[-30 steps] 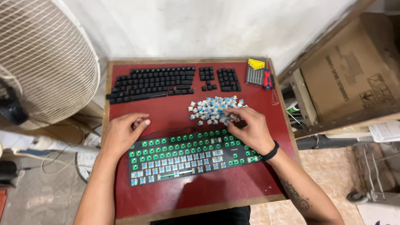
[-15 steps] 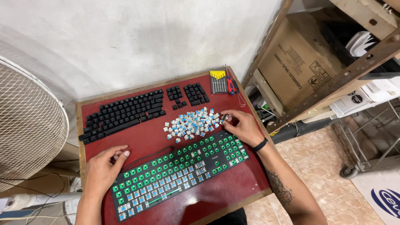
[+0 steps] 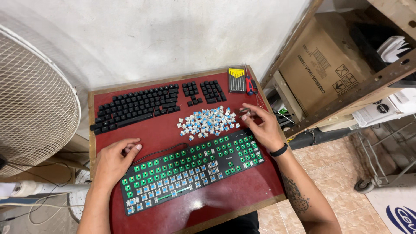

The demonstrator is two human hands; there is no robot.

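A keyboard base (image 3: 190,171) with a green plate lies tilted on the red table top (image 3: 160,132); blue switches fill part of its lower left. My left hand (image 3: 115,160) rests flat on the table at the keyboard's left end, fingers apart, holding nothing. My right hand (image 3: 262,128) is above the keyboard's right end, beside a pile of loose blue and white switches (image 3: 208,121). Its fingertips pinch a small metal tool (image 3: 242,112) at the pile's right edge.
Black keycaps (image 3: 136,106) lie laid out along the back of the table, with smaller groups (image 3: 203,92) to their right. A yellow screwdriver set (image 3: 236,80) and a red-handled tool (image 3: 249,86) sit at the back right corner. A fan (image 3: 30,99) stands left, a cardboard box (image 3: 325,65) right.
The view has swung and tilted. My right hand has lifted from the pile's edge and moved slightly right with the tool. My left hand stays at the keyboard's left end.
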